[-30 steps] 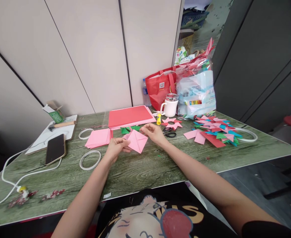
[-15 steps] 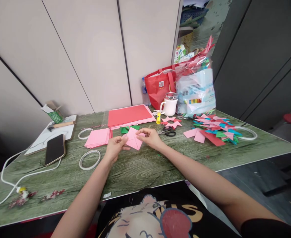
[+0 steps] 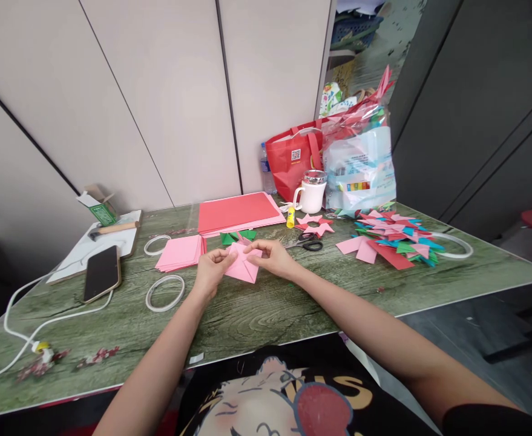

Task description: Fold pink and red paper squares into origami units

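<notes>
Between my two hands is a folded piece of pink origami paper [image 3: 243,270], with crease lines on its face and a corner pointing down toward me. My left hand [image 3: 212,270] pinches its left edge between thumb and fingers. On the opposite side, my right hand [image 3: 272,257] has thumb and fingers closed on its upper right edge. Just behind the paper lie green folded papers [image 3: 246,234]. A stack of pink paper squares [image 3: 180,253] lies left of my left hand. Black scissors [image 3: 310,245] rest beyond my right hand.
A heap of coloured folded paper [image 3: 395,233] covers the table's right part. Behind stand a white mug [image 3: 313,194], a glue stick [image 3: 290,218] and a red bag [image 3: 288,166]. Tape rolls [image 3: 166,293], a phone [image 3: 102,274] and a hammer [image 3: 115,227] lie left.
The pink paper has turned and tipped between my hands, its lower corner now nearer me. My right fingers have shifted slightly along its edge. The other things on the table stay put.
</notes>
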A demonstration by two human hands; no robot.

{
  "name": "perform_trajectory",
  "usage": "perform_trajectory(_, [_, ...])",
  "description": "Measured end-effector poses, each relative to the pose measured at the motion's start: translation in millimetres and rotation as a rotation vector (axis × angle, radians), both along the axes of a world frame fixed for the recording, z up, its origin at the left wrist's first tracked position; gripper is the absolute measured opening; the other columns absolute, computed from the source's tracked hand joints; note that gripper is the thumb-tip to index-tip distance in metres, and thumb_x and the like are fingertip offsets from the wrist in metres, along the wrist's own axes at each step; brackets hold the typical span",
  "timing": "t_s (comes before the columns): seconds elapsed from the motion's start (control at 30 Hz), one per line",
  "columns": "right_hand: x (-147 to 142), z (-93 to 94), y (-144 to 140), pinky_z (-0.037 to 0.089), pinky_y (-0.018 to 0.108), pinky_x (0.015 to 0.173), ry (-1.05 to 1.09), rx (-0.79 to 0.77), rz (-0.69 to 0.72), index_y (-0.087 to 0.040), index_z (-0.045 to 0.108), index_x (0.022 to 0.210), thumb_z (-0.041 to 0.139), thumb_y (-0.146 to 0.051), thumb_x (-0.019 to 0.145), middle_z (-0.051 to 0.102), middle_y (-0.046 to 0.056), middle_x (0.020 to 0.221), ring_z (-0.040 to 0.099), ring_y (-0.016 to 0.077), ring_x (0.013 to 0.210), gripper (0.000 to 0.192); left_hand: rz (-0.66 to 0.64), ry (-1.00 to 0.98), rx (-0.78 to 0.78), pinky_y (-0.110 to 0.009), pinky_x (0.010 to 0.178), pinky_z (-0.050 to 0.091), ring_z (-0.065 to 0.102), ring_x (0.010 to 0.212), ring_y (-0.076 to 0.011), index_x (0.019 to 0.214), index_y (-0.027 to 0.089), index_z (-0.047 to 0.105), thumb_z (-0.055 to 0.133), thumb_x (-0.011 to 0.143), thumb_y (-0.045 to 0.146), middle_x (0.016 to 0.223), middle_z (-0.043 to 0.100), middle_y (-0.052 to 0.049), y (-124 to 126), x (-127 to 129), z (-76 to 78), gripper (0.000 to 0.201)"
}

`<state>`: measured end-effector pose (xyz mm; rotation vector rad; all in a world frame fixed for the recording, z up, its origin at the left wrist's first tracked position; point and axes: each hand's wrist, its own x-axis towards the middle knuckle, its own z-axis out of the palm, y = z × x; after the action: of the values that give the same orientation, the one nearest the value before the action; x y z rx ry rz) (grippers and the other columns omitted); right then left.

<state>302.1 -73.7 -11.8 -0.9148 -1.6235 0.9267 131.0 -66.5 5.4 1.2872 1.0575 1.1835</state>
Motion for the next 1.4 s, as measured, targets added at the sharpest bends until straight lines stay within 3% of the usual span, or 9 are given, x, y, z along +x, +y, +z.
perform_trajectory(0.13, [-2.3,-0.1,-2.4,0.041,0.021,0.056,0.100,-0.087,0.114,-0.017,0.060,0.089,0.070,-0.024,0.056,0.058,-0.001,0.074,0.050,0.0087,0.058,0.036,0.037,0.006,0.012,-0.017,0.044,0.034,0.047,0.045,-0.0065,0.059,0.012,0.060,0.075,0.049,0.040,0.052,0.059,0.002,-0.4,0.8,0.9,0.034])
perform_trajectory(0.3, [-2.9,-2.9,-0.4,0.042,0.021,0.057,0.149,-0.118,0.126,-0.016,0.059,0.087,0.068,-0.019,0.057,0.057,-0.002,0.073,0.051,0.0083,0.058,0.032,-0.020,0.002,0.004,-0.016,0.043,0.034,0.045,0.044,-0.0053,0.057,0.012,0.058,0.072,0.054,0.042,0.049,0.056,0.003,-1.6,1.9,1.8,0.034])
perform_trajectory(0.4, [-2.3,-3.8,1.2,0.043,0.021,0.058,0.171,-0.110,0.108,-0.016,0.059,0.085,0.067,-0.016,0.057,0.057,-0.001,0.073,0.052,0.0087,0.060,0.029,-0.119,-0.001,-0.057,-0.021,0.048,0.045,0.055,0.054,-0.0109,0.068,0.012,0.061,0.075,0.050,0.039,0.062,0.063,-0.001,-3.6,1.5,3.0,0.036])
perform_trajectory(0.5, [-1.8,-4.2,2.1,0.042,0.021,0.057,0.173,-0.111,0.090,-0.016,0.059,0.084,0.067,-0.016,0.057,0.057,-0.002,0.069,0.052,0.0086,0.058,0.028,-0.146,-0.006,-0.089,-0.026,0.050,0.050,0.058,0.057,-0.0138,0.067,0.011,0.061,0.078,0.045,0.036,0.065,0.064,-0.002,-5.3,1.4,4.5,0.037])
perform_trajectory(0.63, [-1.6,-4.1,2.1,0.042,0.021,0.056,0.161,-0.118,0.081,-0.016,0.059,0.084,0.068,-0.019,0.056,0.057,-0.002,0.068,0.052,0.0092,0.057,0.030,-0.105,-0.015,-0.095,-0.025,0.048,0.050,0.055,0.050,-0.0115,0.057,0.010,0.059,0.079,0.045,0.035,0.055,0.060,-0.001,-6.1,2.8,5.9,0.034])
perform_trajectory(1.0, [-0.9,-4.6,2.5,0.043,0.022,0.056,0.111,-0.079,0.052,-0.015,0.061,0.080,0.069,-0.024,0.057,0.059,0.000,0.072,0.053,0.0106,0.062,0.026,-0.097,-0.034,-0.101,-0.024,0.044,0.048,0.053,0.049,-0.0110,0.055,0.011,0.058,0.076,0.047,0.042,0.053,0.058,0.000,-5.1,3.4,5.3,0.037])
perform_trajectory(1.23, [-0.9,-4.5,3.4,0.044,0.023,0.058,0.112,-0.057,0.007,-0.015,0.061,0.078,0.069,-0.025,0.056,0.061,0.001,0.075,0.054,0.0119,0.064,0.025,-0.127,-0.054,-0.131,-0.024,0.045,0.050,0.057,0.058,-0.0143,0.065,0.009,0.062,0.068,0.058,0.046,0.063,0.063,-0.004,-4.2,1.7,8.3,0.037])
perform_trajectory(1.4, [-1.0,-3.1,2.7,0.043,0.023,0.057,0.096,-0.055,-0.015,-0.016,0.059,0.075,0.069,-0.026,0.056,0.060,0.000,0.073,0.053,0.0114,0.061,0.024,-0.147,-0.031,-0.095,-0.026,0.050,0.052,0.057,0.059,-0.0133,0.069,0.011,0.064,0.071,0.055,0.042,0.067,0.064,-0.003,-3.8,0.4,7.1,0.035])
